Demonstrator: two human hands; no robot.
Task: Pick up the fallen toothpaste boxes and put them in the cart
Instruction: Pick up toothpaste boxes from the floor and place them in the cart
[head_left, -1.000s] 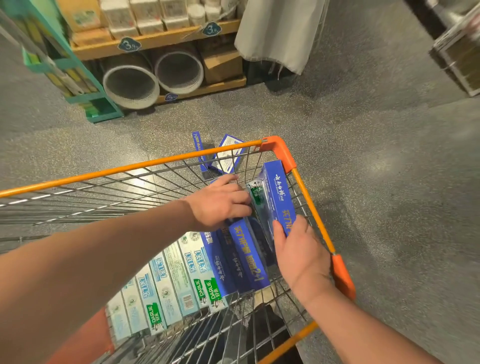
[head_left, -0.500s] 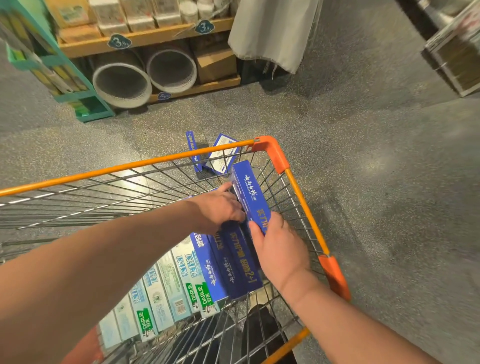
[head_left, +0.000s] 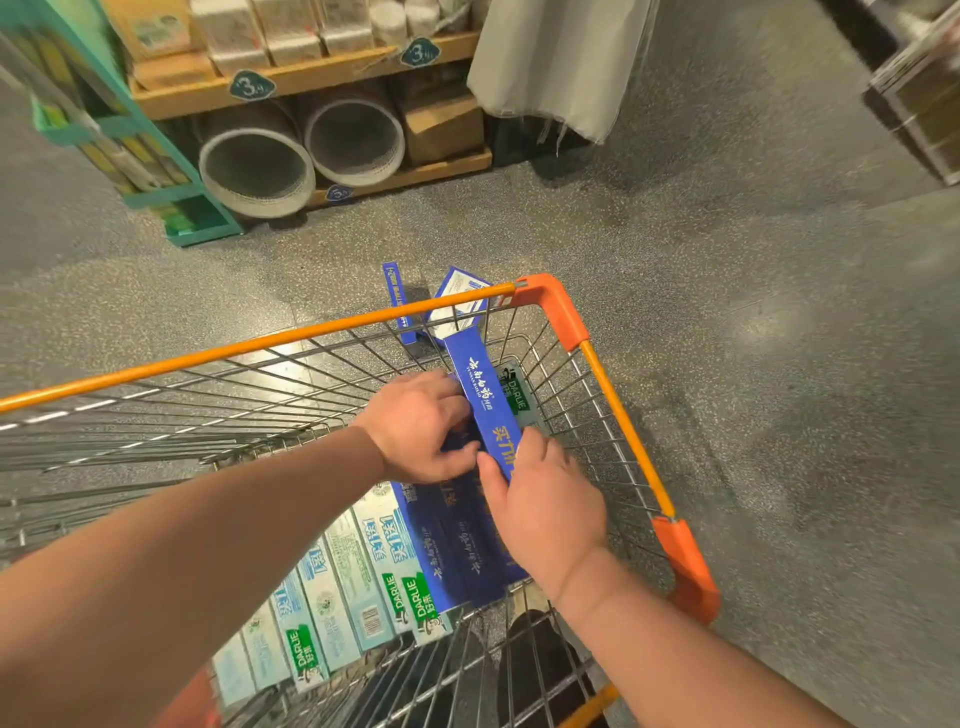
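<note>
Left hand (head_left: 421, 431), right hand (head_left: 545, 499) — both hold a slim blue carton (head_left: 483, 395).

Blue toothpaste box (head_left: 485, 400) tilts inside wire cart (head_left: 260, 346); fallen boxes (head_left: 393, 291) lie beyond.

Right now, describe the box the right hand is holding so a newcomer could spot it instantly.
Start at the wire cart with the orange rim and go to its far right corner. There the right hand pinches the near end of a long blue box with white and gold lettering. Unlike the dark blue boxes lying flat beside it, it is lifted at a slant.
</note>
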